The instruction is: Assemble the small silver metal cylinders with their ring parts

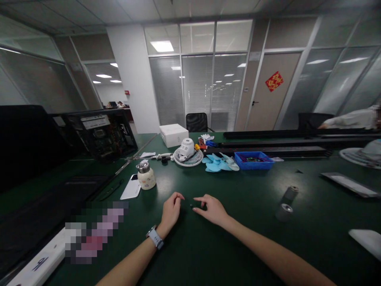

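My left hand (172,209) rests over the green table (232,246) with its fingers curled in together, and nothing shows in them. A watch with a pale strap (155,237) is on that wrist. Facing it, my right hand (211,209) has its thumb and forefinger spread apart, with nothing between them. A tiny dark piece (191,205) lies on the tabletop between both hands, just off the right fingertips. It is too small to name.
Left stand a cream flask (147,176) and a white phone-like slab (131,187). Farther back are a white fan part (187,150), blue fan blades (218,163), a blue bin (255,161) and a white box (174,135). Two metal cylinders (285,212) stand right. A person's sleeve (351,118) shows far right.
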`<state>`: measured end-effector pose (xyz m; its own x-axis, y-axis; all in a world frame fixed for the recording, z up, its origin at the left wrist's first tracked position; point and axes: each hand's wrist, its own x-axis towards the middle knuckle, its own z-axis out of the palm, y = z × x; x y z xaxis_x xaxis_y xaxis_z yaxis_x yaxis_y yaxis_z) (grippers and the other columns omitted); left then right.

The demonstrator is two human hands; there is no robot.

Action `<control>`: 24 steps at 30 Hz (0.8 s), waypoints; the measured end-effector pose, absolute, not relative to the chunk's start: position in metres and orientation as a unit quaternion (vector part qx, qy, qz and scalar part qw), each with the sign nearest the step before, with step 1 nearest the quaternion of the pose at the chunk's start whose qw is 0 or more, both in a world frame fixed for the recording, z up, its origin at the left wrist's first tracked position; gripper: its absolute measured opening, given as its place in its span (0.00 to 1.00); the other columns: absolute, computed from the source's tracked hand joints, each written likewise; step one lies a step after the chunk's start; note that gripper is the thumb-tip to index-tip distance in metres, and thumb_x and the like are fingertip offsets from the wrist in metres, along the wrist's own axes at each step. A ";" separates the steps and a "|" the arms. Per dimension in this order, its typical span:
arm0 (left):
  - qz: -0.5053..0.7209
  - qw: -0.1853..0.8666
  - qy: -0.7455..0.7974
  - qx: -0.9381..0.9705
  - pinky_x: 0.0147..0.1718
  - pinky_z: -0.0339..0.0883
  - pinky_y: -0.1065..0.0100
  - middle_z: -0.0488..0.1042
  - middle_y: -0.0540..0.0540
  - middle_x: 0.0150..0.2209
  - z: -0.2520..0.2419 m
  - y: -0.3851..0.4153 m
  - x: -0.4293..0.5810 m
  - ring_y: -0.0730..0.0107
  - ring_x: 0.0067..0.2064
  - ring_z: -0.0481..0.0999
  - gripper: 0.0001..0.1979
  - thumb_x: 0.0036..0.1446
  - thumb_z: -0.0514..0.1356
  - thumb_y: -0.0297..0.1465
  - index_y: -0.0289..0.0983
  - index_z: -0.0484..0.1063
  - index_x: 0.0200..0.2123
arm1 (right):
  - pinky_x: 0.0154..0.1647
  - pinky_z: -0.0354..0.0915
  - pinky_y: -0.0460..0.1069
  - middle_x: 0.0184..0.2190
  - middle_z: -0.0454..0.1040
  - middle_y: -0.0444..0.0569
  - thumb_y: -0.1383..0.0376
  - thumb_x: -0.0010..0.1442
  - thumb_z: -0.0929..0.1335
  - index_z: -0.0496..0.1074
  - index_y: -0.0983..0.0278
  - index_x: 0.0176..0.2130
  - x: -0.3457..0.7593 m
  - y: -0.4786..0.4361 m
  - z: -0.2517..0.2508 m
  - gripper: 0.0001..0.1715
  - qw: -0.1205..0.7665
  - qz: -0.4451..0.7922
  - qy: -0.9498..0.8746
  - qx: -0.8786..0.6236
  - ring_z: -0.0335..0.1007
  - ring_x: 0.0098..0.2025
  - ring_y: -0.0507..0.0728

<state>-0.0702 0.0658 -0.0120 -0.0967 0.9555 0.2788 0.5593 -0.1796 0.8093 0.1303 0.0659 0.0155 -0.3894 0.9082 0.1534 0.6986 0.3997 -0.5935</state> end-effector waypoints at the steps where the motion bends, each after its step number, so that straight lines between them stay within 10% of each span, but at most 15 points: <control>1: 0.437 0.228 0.597 0.633 0.29 0.58 0.69 0.68 0.52 0.23 -0.012 0.066 -0.070 0.68 0.28 0.69 0.14 0.56 0.46 0.32 0.38 0.70 0.31 | 0.34 0.61 0.48 0.32 0.73 0.45 0.52 0.55 0.69 0.74 0.54 0.50 0.125 0.069 0.010 0.23 0.233 0.206 -0.802 -0.510 0.69 0.33 0.54; 15: 0.422 0.239 0.601 0.635 0.29 0.57 0.70 0.68 0.53 0.23 -0.012 0.065 -0.070 0.68 0.28 0.69 0.13 0.57 0.46 0.33 0.39 0.70 0.32 | 0.41 0.63 0.49 0.39 0.78 0.49 0.54 0.58 0.67 0.78 0.60 0.41 0.274 0.083 0.094 0.17 0.435 0.043 -0.715 -0.545 0.71 0.39 0.56; 24: 0.402 0.238 0.608 0.641 0.29 0.57 0.69 0.68 0.53 0.24 -0.014 0.066 -0.071 0.67 0.28 0.70 0.13 0.57 0.46 0.33 0.39 0.70 0.33 | 0.35 0.63 0.51 0.42 0.79 0.55 0.57 0.55 0.69 0.79 0.62 0.42 0.444 0.077 0.040 0.18 0.291 -0.010 -0.487 -0.823 0.73 0.41 0.64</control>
<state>-0.0706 0.0665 -0.0136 -0.0634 0.9722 0.2253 0.5891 -0.1458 0.7948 0.4444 0.0766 0.0403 0.5245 0.7967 0.3003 0.8082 -0.3551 -0.4698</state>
